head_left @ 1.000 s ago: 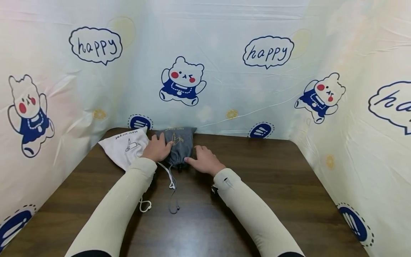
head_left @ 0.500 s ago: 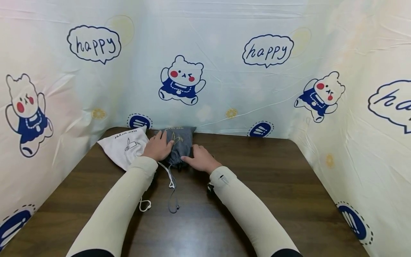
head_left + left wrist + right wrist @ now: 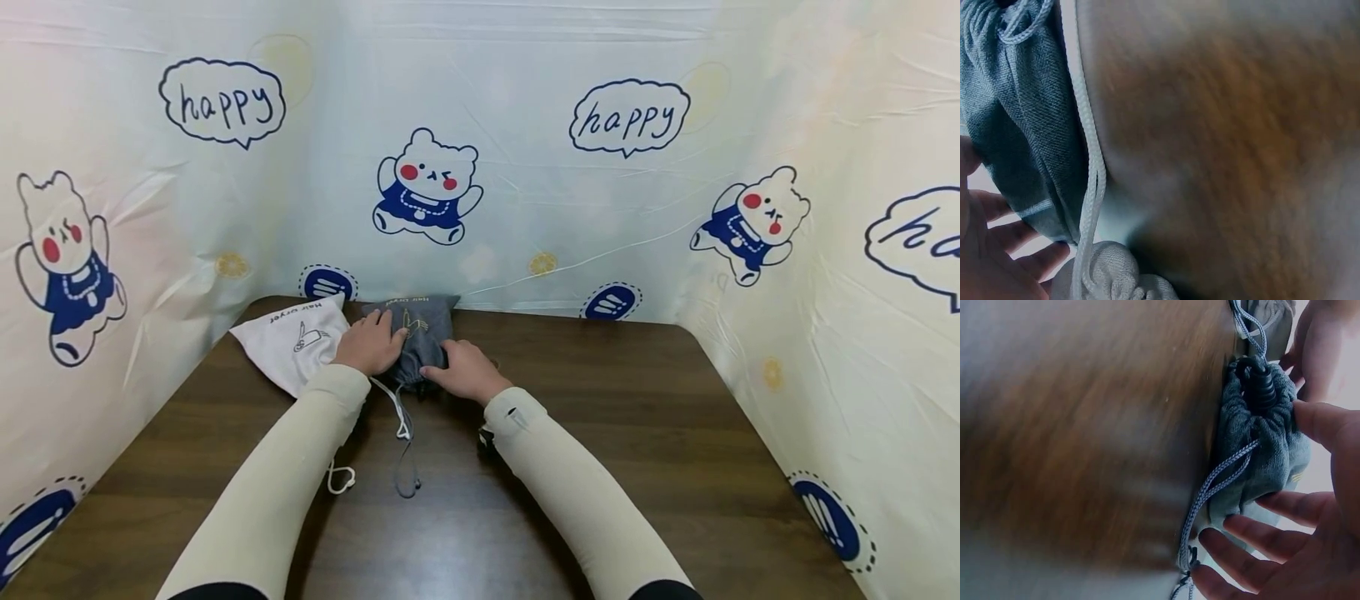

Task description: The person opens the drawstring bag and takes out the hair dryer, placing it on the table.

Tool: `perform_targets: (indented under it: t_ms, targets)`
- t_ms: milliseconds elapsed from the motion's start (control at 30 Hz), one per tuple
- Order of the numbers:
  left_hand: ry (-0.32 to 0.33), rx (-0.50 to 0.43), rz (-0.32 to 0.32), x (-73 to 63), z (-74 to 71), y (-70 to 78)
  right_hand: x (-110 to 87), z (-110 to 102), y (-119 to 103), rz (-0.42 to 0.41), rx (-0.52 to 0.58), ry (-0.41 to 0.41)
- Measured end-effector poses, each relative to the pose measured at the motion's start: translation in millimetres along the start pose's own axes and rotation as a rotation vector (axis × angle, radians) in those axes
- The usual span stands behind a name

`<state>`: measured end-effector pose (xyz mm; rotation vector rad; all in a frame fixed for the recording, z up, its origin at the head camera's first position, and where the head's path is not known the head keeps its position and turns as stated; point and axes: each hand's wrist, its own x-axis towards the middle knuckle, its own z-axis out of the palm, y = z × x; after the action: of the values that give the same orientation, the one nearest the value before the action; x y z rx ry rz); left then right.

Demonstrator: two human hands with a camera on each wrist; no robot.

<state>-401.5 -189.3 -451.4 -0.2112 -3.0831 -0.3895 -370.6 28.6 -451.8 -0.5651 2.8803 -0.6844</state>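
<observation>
A dark grey drawstring bag [image 3: 422,342] with gold print lies at the back of the table, its gathered mouth towards me. Beside it on the left is a white drawstring bag [image 3: 296,337] printed "Hair dryer". My left hand [image 3: 369,343] rests where the two bags meet, fingers spread over the grey bag's left side. My right hand [image 3: 468,371] touches the grey bag's right side, thumb at the gathered neck and fingers extended along the edge. A black ribbed cord end [image 3: 1262,390] shows in the mouth. My palm hides part of the white bag.
Grey drawstrings [image 3: 407,479] and a white cord loop [image 3: 342,481] trail over the brown wooden table [image 3: 600,417] towards me. A printed cloth backdrop [image 3: 525,183] stands behind the table and along both sides.
My right hand has moved left, bringing its thumb and fingers against the grey bag. My left hand stays in nearly the same place.
</observation>
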Motion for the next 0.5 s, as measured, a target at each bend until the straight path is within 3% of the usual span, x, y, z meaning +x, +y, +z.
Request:
perform_targets:
  t_ms: [500]
  targets:
    - [-0.006, 0.009, -0.017, -3.5, -6.5, 6.7, 2.0, 2.0, -8.5, 0.005, -0.021, 0.006]
